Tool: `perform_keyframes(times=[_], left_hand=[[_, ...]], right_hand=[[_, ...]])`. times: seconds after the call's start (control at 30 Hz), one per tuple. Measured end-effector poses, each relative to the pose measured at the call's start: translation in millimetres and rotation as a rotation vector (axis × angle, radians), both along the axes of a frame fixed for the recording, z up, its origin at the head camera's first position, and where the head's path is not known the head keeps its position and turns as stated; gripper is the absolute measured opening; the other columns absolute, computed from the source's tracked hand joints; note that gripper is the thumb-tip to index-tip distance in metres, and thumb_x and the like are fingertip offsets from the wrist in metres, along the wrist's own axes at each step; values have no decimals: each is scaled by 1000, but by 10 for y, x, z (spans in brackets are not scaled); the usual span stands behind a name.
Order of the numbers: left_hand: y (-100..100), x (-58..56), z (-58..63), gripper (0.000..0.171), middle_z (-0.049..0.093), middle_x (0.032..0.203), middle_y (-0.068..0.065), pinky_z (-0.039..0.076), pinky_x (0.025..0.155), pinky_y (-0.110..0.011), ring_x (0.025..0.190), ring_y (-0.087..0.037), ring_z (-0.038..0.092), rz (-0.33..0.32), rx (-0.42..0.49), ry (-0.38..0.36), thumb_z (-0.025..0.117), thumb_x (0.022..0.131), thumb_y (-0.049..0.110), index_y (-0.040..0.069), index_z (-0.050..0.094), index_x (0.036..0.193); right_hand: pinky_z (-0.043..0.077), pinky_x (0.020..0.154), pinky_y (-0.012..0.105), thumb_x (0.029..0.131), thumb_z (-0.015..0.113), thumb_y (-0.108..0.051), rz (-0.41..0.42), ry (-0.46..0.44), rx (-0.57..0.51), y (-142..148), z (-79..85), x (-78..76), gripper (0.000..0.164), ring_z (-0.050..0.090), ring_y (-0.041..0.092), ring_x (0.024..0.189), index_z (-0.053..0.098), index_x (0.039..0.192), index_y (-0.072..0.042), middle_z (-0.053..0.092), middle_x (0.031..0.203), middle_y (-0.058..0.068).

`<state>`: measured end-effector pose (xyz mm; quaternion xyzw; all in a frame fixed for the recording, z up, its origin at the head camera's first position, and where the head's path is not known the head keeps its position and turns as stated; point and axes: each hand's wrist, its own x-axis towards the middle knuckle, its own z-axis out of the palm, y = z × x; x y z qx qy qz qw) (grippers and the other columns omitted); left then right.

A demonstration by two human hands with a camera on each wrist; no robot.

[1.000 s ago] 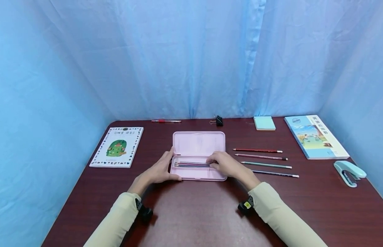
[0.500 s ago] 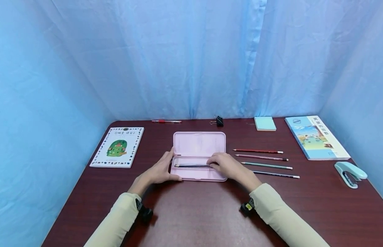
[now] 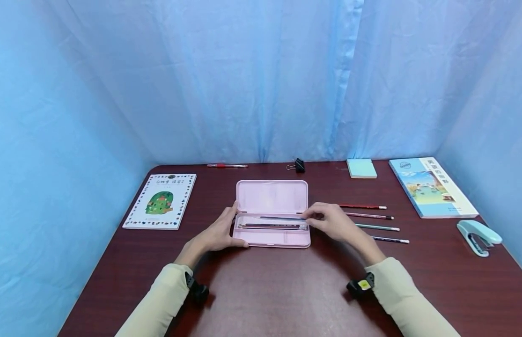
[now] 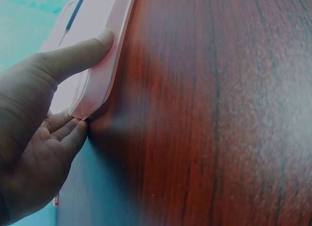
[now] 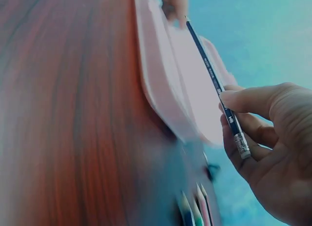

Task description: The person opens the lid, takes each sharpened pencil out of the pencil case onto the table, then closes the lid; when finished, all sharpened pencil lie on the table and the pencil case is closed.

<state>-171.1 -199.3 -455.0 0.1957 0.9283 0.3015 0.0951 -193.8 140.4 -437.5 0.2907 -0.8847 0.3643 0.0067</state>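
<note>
A pink pencil case (image 3: 271, 196) lies on the table with its lid raised at the back. My left hand (image 3: 216, 234) holds its left end, thumb (image 4: 92, 52) on the front wall and fingers around the corner. With thumb and fingers, my right hand (image 3: 334, 222) pinches a dark pencil (image 5: 209, 70) near its white eraser. The pencil slants over the back part of the case, its tip pointing left. More pencils (image 3: 269, 225) lie below it in the long compartment. The front compartments show no pencils.
Right of the case lie several pencils, among them a red one (image 3: 362, 206) and a green one (image 3: 378, 227). A stapler (image 3: 478, 237), a blue book (image 3: 431, 187) and sticky notes (image 3: 361, 168) are farther right. A binder clip (image 3: 299, 165), red pen (image 3: 227, 165) and white book (image 3: 159, 201) lie behind and left.
My right hand has drawn back to the right, bringing the dark pencil above the others in the case. The left hand stays at the case's left end.
</note>
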Motion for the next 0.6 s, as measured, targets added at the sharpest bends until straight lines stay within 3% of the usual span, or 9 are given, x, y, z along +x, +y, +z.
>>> perform_keyframes(times=[0.4,0.6], left_hand=[[0,-10,-4,120,37,131,-8,31,102,-37,119,-18,37,-13,21,24,81,65,43,7,2,149],[4,4,6,121,35,134,-8,30,102,-36,120,-18,36,-1,5,7,80,65,45,9,1,149]], right_hand=[[45,72,30,85,66,-18,-176,-13,175,1226,-18,375,12,54,6,85,70,95,-25,65,93,-11],[44,70,26,85,66,-25,-235,-94,207,1631,-75,608,10,53,2,82,69,93,-30,64,91,-13]])
